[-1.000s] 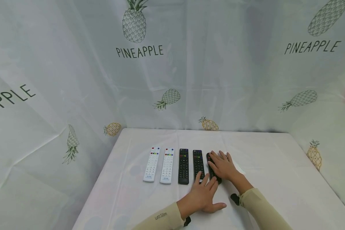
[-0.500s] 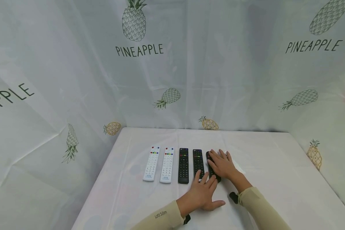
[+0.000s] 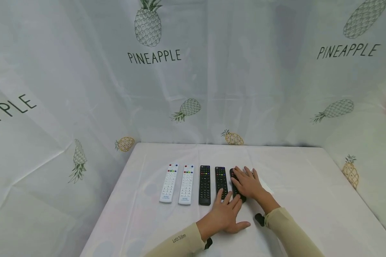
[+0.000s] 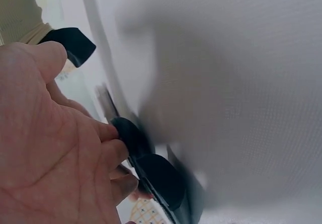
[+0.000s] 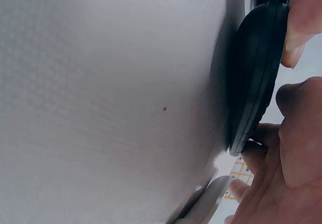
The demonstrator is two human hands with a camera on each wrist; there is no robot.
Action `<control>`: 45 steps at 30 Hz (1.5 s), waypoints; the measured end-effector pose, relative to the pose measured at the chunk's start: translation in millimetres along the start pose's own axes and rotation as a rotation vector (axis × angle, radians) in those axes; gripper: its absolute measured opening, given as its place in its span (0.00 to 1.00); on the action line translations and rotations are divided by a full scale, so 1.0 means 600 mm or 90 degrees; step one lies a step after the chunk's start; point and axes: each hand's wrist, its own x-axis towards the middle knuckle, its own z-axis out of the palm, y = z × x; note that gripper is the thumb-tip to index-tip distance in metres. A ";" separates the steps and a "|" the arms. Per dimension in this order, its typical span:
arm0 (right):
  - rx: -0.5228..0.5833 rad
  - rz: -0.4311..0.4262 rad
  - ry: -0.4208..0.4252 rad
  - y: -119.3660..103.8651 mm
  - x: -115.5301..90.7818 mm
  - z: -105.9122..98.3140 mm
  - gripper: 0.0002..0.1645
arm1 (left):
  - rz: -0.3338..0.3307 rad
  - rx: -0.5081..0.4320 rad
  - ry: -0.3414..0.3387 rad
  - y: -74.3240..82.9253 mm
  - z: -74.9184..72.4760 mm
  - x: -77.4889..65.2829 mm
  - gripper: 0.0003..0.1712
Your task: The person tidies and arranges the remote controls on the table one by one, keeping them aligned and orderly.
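Observation:
Two white remote controls, a left one (image 3: 169,184) and an inner one (image 3: 186,185), lie in a row with three black ones in the head view. My left hand (image 3: 223,216) has its fingers spread, the tips touching the near ends of the middle-right black remote (image 3: 221,180) and the rightmost black remote (image 3: 234,177). Over that rightmost one rests my right hand (image 3: 249,184), fingers extended and partly hiding it. The left black remote (image 3: 204,185) is untouched. Beside the right hand shows a white edge (image 3: 266,187); the right wrist view has a white, remote-like end (image 5: 214,199) below the fingers.
A white cloth covers the table (image 3: 308,185), reaching back to a hanging curtain (image 3: 251,89) printed with pineapples. Dark wrist-camera pieces sit at the left cuff (image 3: 208,243) and right cuff (image 3: 260,219).
Both hands have shifted very slightly away from the person, and the two black remotes under the fingers have moved a little the same way. The other remotes look unmoved.

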 end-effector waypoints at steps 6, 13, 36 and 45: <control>0.003 0.003 -0.007 -0.002 0.004 0.001 0.35 | -0.011 0.002 -0.007 -0.003 -0.003 0.001 0.49; 0.002 0.011 -0.011 -0.002 0.009 0.001 0.35 | -0.014 0.007 -0.008 -0.004 -0.010 -0.001 0.50; -0.007 0.025 -0.026 -0.010 0.008 -0.001 0.37 | -0.012 0.019 -0.009 -0.006 -0.005 0.004 0.49; 0.003 0.026 -0.022 -0.015 0.008 -0.002 0.38 | -0.013 0.018 -0.011 -0.007 -0.004 0.003 0.49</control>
